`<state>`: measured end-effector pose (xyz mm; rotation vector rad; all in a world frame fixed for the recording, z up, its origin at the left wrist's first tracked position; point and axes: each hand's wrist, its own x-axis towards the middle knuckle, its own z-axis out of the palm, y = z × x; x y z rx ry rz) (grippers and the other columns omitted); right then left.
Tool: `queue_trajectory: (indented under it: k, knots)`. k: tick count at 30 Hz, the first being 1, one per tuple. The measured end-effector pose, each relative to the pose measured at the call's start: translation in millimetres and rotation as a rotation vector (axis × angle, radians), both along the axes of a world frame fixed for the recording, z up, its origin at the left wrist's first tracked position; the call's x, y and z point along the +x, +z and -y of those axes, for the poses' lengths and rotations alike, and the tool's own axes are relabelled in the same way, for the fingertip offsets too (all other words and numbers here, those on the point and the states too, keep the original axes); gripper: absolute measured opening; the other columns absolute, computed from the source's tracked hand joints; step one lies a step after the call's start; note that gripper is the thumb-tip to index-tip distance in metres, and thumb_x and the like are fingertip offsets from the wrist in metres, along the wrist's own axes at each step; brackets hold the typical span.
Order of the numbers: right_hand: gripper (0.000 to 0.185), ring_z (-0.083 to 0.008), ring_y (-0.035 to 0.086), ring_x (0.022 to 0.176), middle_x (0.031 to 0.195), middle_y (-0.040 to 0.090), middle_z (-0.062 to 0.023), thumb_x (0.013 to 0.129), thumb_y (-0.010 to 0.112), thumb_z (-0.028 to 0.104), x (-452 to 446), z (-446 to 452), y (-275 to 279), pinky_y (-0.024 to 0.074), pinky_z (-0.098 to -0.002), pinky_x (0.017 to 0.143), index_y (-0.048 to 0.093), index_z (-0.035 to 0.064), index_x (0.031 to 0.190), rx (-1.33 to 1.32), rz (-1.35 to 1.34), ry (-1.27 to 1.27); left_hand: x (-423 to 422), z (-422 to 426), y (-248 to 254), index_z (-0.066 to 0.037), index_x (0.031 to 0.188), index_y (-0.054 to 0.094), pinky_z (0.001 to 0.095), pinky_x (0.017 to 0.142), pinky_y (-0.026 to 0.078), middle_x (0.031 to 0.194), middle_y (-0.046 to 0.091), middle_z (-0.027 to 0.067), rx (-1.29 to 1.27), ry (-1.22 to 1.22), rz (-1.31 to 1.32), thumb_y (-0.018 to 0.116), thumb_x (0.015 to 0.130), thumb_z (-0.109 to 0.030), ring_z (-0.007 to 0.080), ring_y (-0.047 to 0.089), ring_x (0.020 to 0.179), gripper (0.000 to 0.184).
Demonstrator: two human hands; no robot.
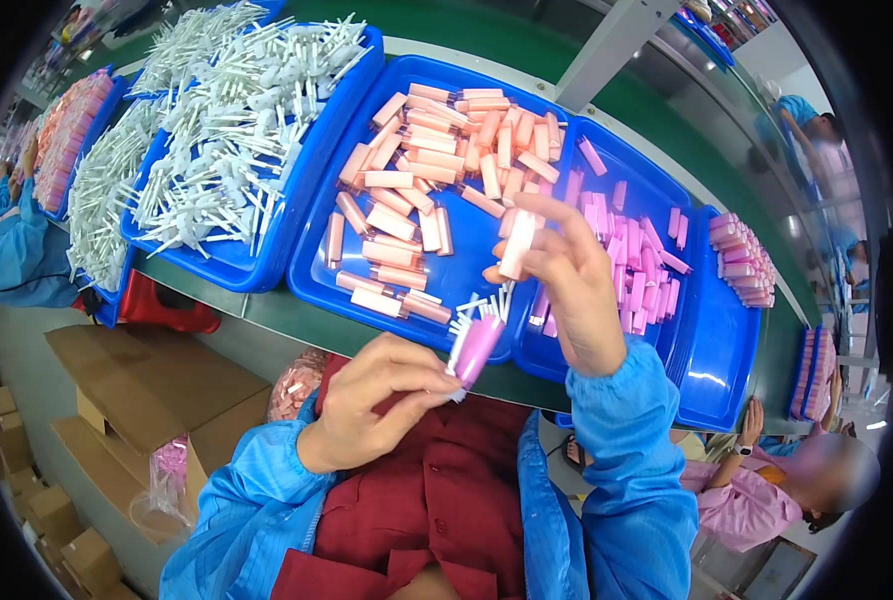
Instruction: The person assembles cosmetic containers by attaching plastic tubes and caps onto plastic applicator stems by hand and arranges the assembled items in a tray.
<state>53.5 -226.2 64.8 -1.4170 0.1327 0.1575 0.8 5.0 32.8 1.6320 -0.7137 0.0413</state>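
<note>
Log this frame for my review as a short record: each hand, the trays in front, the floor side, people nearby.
Left hand: pinches a pink piece
Right hand: holds a pale peach piece in its fingers
Middle tray: blue, with loose peach pieces
Tray to its right: blue, with loose pink pieces
Trays to its left: heaped white stick-like parts
Floor side: open cardboard box, lower left
People nearby: blue sleeve at left; pink sleeve at right

A bright blue jacket (642,465), open at the lower middle of the frame, has loose sleeves (257,490) ending in gathered cuffs (605,372); beneath is a dark red shirt (407,495) with buttons and collar.
</note>
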Motion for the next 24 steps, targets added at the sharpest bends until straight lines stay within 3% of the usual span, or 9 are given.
queue_trajectory:
  k: [4,11,13,15,19,22,24]
  knots:
    - [0.045,-0.0250,0.069,0.096,0.104,0.069,-0.0171,0.094,0.052,0.006,-24.4,8.1,-4.8,0.0528,-0.0352,0.089,0.046,0.0003,0.138,0.289,-0.052,-0.073,-0.9,17.7,6.0,-0.004,0.107,0.073,0.0320,0.077,0.053,0.100,0.068,0.0097,-0.054,-0.103,-0.132,0.072,0.082,0.007,0.0219,0.064,0.089,0.028]
    - [0.049,-0.0232,0.068,0.095,0.104,0.068,-0.0177,0.092,0.061,0.012,-50.0,12.8,-3.9,0.0532,-0.0360,0.089,0.045,-0.0008,0.136,0.199,-0.084,0.013,1.2,32.7,6.0,-0.003,0.106,0.072,0.0321,0.077,0.053,0.101,0.068,0.0101,0.001,-0.104,-0.103,0.073,0.082,0.006,0.0221,0.065,0.090,0.025]
    - [0.047,-0.0213,0.066,0.101,0.110,0.067,-0.0171,0.093,0.064,0.009,-57.5,13.8,-13.2,0.0519,-0.0356,0.092,0.046,0.0005,0.135,0.148,0.042,0.083,4.2,34.1,2.0,-0.002,0.105,0.070,0.0318,0.078,0.053,0.101,0.067,0.0107,0.023,-0.077,-0.039,0.075,0.081,0.005,0.0221,0.065,0.090,0.026]
    - [0.048,-0.0199,0.064,0.107,0.115,0.066,-0.0146,0.093,0.064,0.003,-65.4,10.0,-24.1,0.0494,-0.0347,0.096,0.046,0.0002,0.137,0.015,0.228,0.127,-2.5,35.8,-4.8,-0.003,0.107,0.067,0.0325,0.080,0.052,0.101,0.066,0.0113,-0.029,0.023,-0.082,0.078,0.079,0.004,0.0228,0.065,0.092,0.031]
    - [0.048,-0.0198,0.064,0.108,0.114,0.065,-0.0147,0.091,0.067,0.000,-69.8,6.3,-24.0,0.0481,-0.0351,0.097,0.047,-0.0002,0.134,0.116,0.247,0.105,-6.7,31.0,-17.0,-0.003,0.117,0.057,0.0343,0.086,0.052,0.105,0.064,0.0098,-0.006,0.051,-0.087,0.084,0.075,0.001,0.0229,0.064,0.096,0.050]
    - [0.046,-0.0200,0.064,0.108,0.114,0.064,-0.0147,0.090,0.067,-0.001,-66.0,8.9,-12.6,0.0476,-0.0347,0.098,0.048,-0.0004,0.132,0.139,0.296,0.140,-0.3,23.2,-12.5,-0.001,0.133,0.046,0.0377,0.093,0.051,0.116,0.063,0.0106,-0.175,-0.135,-0.456,0.083,0.081,-0.009,0.0247,0.064,0.105,0.064]
    - [0.046,-0.0206,0.064,0.109,0.114,0.064,-0.0149,0.090,0.067,-0.001,-68.1,6.7,-10.7,0.0476,-0.0351,0.098,0.047,-0.0006,0.132,0.240,0.302,0.185,3.8,28.2,-3.0,0.001,0.139,0.039,0.0399,0.097,0.051,0.122,0.061,0.0128,-0.465,-0.453,-0.934,0.081,0.085,-0.019,0.0260,0.064,0.109,0.071]
